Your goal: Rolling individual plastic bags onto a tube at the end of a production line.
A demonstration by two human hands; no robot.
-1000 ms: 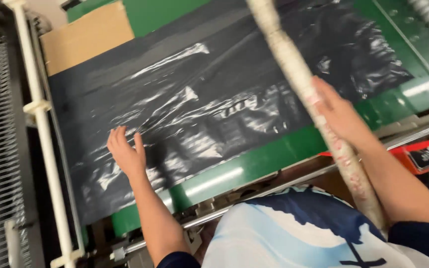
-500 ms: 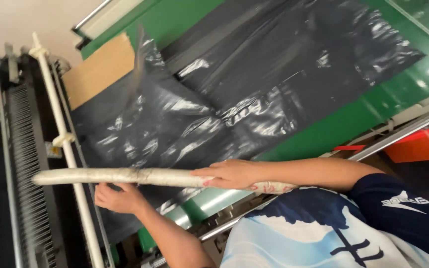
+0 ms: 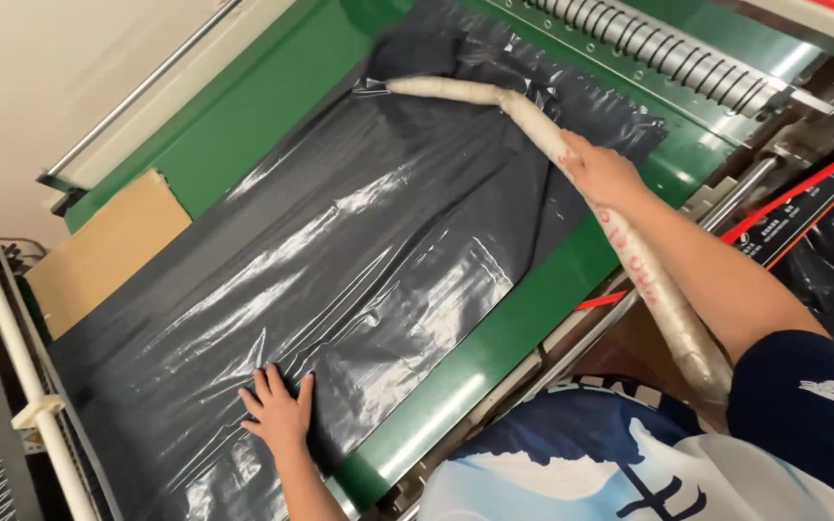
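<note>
Across black sheet (image 3: 359, 260), roll (image 3: 581, 183) tip far-left-ish

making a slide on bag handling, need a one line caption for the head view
Left hand pressed flat on dark plastic sheet over a green table, right hand gripping a long pale padded stick.

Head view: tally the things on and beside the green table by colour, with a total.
Black: 1, the plastic sheet under the left hand
White: 1, the long padded stick in the right hand
Brown: 1, the cardboard piece
Total: 3
</note>
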